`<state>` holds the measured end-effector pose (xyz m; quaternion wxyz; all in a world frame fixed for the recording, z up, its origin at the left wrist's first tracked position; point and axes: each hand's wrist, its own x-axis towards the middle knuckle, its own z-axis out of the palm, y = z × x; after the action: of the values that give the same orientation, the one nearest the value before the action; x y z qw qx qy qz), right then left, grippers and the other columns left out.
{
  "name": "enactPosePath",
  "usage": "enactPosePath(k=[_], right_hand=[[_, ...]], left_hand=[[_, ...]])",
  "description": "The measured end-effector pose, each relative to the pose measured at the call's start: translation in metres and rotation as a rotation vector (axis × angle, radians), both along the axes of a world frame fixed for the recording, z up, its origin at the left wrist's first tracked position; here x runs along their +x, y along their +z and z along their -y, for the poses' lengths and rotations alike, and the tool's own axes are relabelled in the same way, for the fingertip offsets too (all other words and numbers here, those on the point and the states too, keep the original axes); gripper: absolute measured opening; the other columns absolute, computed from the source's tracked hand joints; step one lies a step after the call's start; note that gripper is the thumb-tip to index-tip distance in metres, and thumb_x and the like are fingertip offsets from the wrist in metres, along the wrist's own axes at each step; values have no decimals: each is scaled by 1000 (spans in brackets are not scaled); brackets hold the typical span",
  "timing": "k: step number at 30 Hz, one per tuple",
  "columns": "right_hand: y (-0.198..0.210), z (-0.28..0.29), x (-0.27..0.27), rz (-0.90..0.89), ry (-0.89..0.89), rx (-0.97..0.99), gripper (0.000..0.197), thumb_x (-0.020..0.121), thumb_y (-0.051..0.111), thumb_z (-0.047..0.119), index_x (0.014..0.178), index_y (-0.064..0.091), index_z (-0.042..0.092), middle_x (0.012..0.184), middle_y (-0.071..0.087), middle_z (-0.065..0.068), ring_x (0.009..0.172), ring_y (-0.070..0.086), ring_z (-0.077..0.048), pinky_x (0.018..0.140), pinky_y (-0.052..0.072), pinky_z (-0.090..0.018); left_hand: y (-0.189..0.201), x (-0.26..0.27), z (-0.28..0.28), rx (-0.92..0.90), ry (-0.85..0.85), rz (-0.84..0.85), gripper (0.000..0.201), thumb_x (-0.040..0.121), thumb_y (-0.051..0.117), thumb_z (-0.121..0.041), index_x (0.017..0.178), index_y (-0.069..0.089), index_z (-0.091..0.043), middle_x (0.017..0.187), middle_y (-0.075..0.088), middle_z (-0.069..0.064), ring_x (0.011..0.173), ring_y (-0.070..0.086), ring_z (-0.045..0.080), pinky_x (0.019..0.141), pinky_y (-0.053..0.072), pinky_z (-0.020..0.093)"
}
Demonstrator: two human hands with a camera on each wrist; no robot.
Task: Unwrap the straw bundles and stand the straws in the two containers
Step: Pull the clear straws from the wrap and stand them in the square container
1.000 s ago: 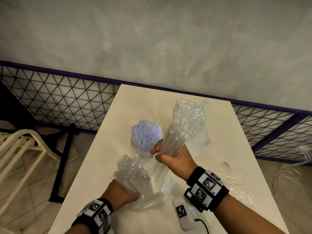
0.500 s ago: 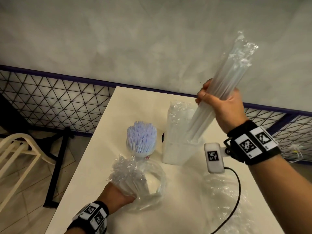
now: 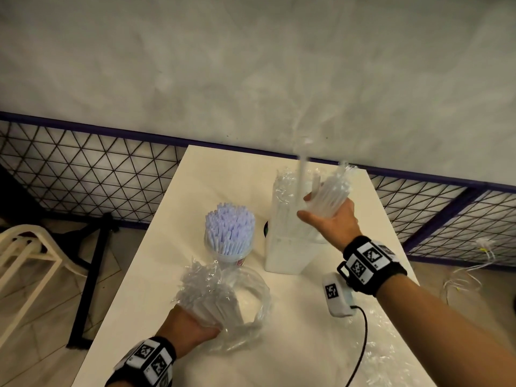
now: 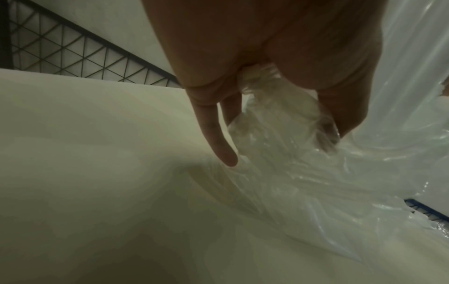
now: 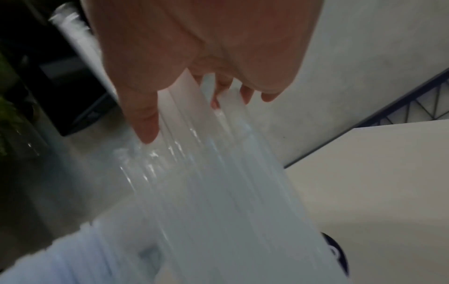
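Observation:
My right hand [image 3: 326, 219] grips a handful of clear wrapped straws [image 3: 332, 191] over the tall white rectangular container [image 3: 290, 250], where more wrapped straws stand. In the right wrist view the straws [image 5: 213, 173] run down from my fingers [image 5: 145, 123] towards that container. A round clear cup [image 3: 231, 252] packed with pale blue straws [image 3: 230, 224] stands left of it. My left hand [image 3: 190, 328] holds another clear-wrapped straw bundle [image 3: 206, 291] upright on the table, inside a loose plastic bag [image 3: 251, 317]. The left wrist view shows my fingers [image 4: 218, 142] curled round the bundle's crinkled end [image 4: 274, 107].
The white table [image 3: 217, 174] stands against a grey wall with a black wire-mesh fence [image 3: 83, 169] behind it. Crumpled plastic wrap [image 3: 385, 356] lies at the front right. A white chair [image 3: 22, 255] stands on the floor to the left. A dark round object [image 3: 266, 229] peeks between the containers.
My right hand lifted a handful of straws from the left-hand bundle up high, then brought them down to the white container. The left hand stayed put with its bundle.

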<state>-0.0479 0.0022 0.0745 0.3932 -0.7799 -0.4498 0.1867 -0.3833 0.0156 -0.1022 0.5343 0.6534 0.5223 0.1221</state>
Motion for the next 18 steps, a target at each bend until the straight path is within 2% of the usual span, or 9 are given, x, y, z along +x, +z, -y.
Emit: enactPosePath(k=[2,3,5,7,9,10,13,16,18], right_hand=[[-3,4,1,63,13,-86,56,54,84,62,104,60,51,118,43,10,124,44,-24,110,31,-52],[-2,5,2,71,22,-105,68,51,86,62,111,56,51,121,38,11,127,40,-25,112,30,-52],[4,5,5,31,66,-88,105,40,90,66,131,43,46,133,36,13,132,40,-21,113,33,-52],[14,4,9,-84,120,23,124,35,96,56,139,31,39,143,35,11,134,40,-16,114,35,-46],[32,5,11,-114,140,165,123,40,96,39,143,28,37,149,31,11,136,36,-14,114,35,-40],[42,6,11,-97,148,239,123,43,95,35,144,26,37,151,28,13,136,35,-13,113,35,-39],[64,6,7,44,203,385,127,45,97,38,146,21,39,155,20,17,138,35,-9,107,39,-41],[65,-3,0,249,335,436,123,47,97,43,145,23,37,159,19,3,144,31,-17,111,39,-47],[59,-10,-6,359,405,388,120,48,94,49,145,26,32,160,18,-2,147,24,-18,110,36,-55]], left_hand=[[-1,0,0,-3,-5,-7,53,40,84,-45,88,74,-23,87,76,-15,88,69,-3,86,54,22],[-1,1,-1,-6,-6,-8,53,40,84,-46,88,74,-23,87,76,-15,88,69,-4,84,53,18],[-2,1,-1,-8,0,-8,54,40,84,-46,87,74,-22,86,76,-15,87,69,-4,81,53,14],[-2,1,-2,-4,12,-11,56,39,84,-45,88,74,-20,86,76,-13,86,69,-4,83,54,19],[-1,2,-2,-11,13,-9,57,39,84,-44,88,74,-18,85,76,-12,85,70,-3,83,54,20],[0,3,-1,-12,13,-6,57,39,84,-44,88,73,-18,85,76,-12,85,70,-3,83,54,20],[2,4,-1,-8,23,9,58,37,85,-42,89,73,-19,86,76,-12,87,70,-3,85,55,23],[3,4,-1,-6,33,20,57,35,84,-40,88,72,-22,87,76,-11,88,70,0,86,55,27],[3,4,-1,-3,31,19,55,35,83,-40,86,73,-23,86,77,-10,88,71,2,87,56,30]])
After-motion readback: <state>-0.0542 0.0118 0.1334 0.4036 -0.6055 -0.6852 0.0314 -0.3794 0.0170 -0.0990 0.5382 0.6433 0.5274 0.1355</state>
